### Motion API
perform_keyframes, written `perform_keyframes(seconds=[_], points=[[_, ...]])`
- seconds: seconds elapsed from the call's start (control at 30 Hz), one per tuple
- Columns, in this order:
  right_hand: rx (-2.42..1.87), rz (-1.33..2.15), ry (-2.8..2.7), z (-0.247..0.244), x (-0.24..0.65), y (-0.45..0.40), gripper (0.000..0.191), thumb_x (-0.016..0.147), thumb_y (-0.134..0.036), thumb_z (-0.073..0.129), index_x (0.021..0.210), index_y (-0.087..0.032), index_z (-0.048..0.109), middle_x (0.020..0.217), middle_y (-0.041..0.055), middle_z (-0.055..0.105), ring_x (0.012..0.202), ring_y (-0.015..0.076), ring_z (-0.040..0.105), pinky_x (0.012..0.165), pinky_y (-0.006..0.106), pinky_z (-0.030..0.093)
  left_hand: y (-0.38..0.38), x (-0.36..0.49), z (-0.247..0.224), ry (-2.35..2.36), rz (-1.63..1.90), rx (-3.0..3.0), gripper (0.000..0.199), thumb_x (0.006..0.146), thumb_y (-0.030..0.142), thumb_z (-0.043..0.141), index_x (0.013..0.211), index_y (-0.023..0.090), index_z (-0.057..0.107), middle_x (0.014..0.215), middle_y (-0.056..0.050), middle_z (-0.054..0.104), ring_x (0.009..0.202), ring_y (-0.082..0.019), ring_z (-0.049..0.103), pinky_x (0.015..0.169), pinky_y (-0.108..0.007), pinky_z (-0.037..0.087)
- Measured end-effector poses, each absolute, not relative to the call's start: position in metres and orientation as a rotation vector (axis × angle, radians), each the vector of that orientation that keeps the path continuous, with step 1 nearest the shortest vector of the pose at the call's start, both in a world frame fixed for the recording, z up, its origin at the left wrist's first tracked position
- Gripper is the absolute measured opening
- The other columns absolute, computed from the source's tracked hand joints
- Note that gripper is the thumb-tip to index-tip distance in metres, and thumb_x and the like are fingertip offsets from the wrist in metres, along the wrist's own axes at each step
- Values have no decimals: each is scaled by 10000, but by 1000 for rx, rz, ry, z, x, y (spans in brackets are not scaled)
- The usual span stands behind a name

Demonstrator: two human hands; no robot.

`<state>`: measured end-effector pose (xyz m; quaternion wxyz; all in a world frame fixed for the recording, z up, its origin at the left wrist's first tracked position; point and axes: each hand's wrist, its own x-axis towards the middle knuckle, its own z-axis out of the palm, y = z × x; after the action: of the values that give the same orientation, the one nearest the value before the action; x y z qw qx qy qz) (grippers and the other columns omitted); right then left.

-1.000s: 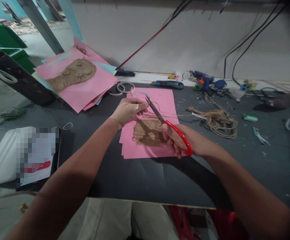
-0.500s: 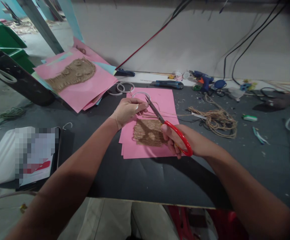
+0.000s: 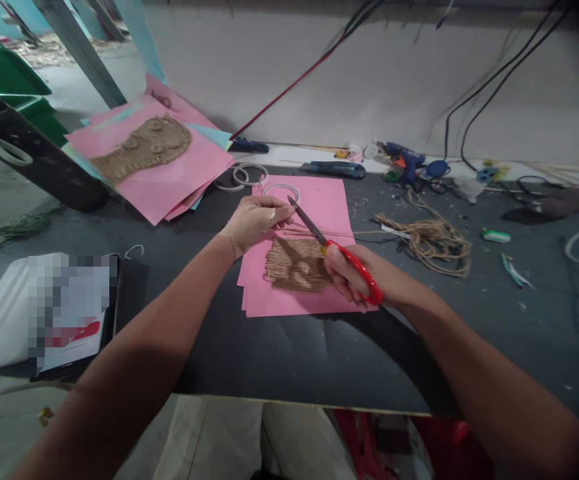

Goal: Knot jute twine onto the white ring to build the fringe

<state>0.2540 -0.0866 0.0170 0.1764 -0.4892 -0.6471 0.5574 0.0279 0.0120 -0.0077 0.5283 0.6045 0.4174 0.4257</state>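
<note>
My right hand [image 3: 352, 270] is closed round the red handles of a pair of scissors [image 3: 314, 229]. The blades look shut, and their tips are at the fingertips of my left hand [image 3: 259, 223]. That hand is pinched on jute twine [image 3: 329, 233], mostly hidden by the fingers. Below both hands a rectangular patch of twine rows [image 3: 296, 263] lies on pink sheets [image 3: 264, 300], its right end covered by my right hand. A strand runs right to a loose heap of twine [image 3: 436, 243].
White rings [image 3: 250, 175] and a blue utility knife [image 3: 336, 169] lie behind the sheets. A blue glue gun [image 3: 404, 160] is at the back right. Pink papers with a twine shape [image 3: 144, 147] are stacked back left, and a tablet [image 3: 76, 313] is near the left edge.
The scissors' tips have shifted slightly left against the left fingertips. The loose curve of twine beside the blades is no longer visible. The left hand has barely moved.
</note>
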Motion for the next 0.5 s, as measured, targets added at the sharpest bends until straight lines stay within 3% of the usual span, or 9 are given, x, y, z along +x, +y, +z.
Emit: perform_keyframes(seconds=[0.27, 0.5], points=[[-1211, 1699, -1821, 3, 265, -80, 718, 879, -866, 210, 818, -211, 497, 595, -11, 568, 388, 111, 492, 349, 225, 424, 10, 28, -3, 1016, 1013, 1442, 147, 762, 262, 746, 712, 124, 737, 703, -63, 685, 621, -108, 558, 616, -261, 447], [-1229, 1677, -1840, 10, 262, -84, 677, 904, -831, 264, 793, -206, 498, 610, -14, 560, 400, 98, 502, 372, 214, 456, 10, 29, -2, 1022, 1013, 1434, 150, 754, 270, 746, 704, 130, 732, 708, -62, 689, 626, -107, 558, 632, -265, 457]])
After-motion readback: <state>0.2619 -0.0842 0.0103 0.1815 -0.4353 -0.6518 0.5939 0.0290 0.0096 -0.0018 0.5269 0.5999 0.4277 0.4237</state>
